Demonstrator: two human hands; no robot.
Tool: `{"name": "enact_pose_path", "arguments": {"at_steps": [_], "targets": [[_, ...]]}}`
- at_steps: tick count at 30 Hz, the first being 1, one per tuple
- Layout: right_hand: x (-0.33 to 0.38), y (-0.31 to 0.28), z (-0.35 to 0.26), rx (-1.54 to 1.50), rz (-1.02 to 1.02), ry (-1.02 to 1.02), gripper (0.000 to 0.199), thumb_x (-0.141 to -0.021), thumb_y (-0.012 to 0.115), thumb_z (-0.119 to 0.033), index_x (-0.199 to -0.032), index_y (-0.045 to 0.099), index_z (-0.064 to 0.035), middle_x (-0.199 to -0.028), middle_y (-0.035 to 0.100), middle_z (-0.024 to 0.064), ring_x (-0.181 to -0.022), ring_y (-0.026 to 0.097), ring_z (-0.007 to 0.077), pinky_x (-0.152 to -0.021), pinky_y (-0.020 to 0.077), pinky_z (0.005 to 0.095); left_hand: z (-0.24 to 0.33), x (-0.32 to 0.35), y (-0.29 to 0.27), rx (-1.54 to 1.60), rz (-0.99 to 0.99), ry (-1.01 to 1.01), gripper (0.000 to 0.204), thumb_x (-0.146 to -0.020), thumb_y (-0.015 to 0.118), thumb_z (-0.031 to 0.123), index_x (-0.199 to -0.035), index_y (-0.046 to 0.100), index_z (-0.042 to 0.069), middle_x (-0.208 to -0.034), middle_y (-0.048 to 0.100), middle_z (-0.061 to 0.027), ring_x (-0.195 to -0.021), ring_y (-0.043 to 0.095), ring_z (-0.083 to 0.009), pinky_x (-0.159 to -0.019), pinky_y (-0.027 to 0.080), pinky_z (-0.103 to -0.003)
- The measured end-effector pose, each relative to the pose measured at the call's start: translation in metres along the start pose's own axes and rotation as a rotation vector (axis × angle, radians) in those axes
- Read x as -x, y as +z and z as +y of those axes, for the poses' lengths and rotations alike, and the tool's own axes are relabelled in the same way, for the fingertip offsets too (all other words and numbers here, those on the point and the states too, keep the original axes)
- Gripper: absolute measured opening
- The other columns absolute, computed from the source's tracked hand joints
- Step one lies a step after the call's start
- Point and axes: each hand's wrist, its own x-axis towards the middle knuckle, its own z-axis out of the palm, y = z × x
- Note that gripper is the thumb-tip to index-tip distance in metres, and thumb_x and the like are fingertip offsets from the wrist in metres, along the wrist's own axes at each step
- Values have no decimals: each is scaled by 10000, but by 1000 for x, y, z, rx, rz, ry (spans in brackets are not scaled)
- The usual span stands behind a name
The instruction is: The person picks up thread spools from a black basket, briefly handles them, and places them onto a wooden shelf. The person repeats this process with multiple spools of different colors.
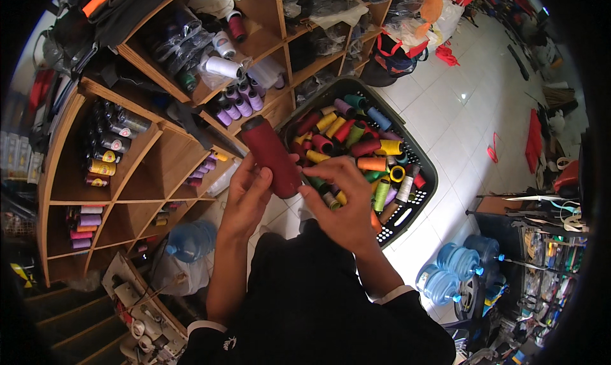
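Observation:
My left hand point(245, 196) grips a dark red thread cone point(270, 155), held up in front of the wooden shelves. My right hand point(340, 196) is beside the cone's lower end, fingers curled toward it and touching near its base; whether it grips the cone is unclear. Just behind both hands stands a dark plastic basket point(425, 162) filled with several thread spools in red, yellow, orange, green, blue and pink.
A wooden cubby shelf point(167, 150) on the left holds purple, white and dark spools. Blue water bottles stand on the white tiled floor at lower left point(191, 239) and lower right point(459, 263). Bags and cloth lie at the back.

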Motion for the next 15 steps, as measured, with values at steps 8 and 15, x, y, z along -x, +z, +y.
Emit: {"name": "enact_pose_path", "arguments": {"at_steps": [8,15], "targets": [[6,21,-2,72,75,-155,179,-744,709,3,-907,654,-47,-878,593,93,-791,569,258,-679,452,353,10,13,14,-195,129,165,527,-920,612,157,-1358,372,-10,-1242,566,-211,-1118,584,-249,-985,443,-382],[1,20,5,-125,6,-46,81,-843,591,-19,-900,534,-25,-790,525,96,-729,518,238,-655,419,328,9,21,12,-275,182,183,516,-932,595,195,-1351,378,-15,-1245,566,-211,-1114,588,-264,-965,456,-387]]}}
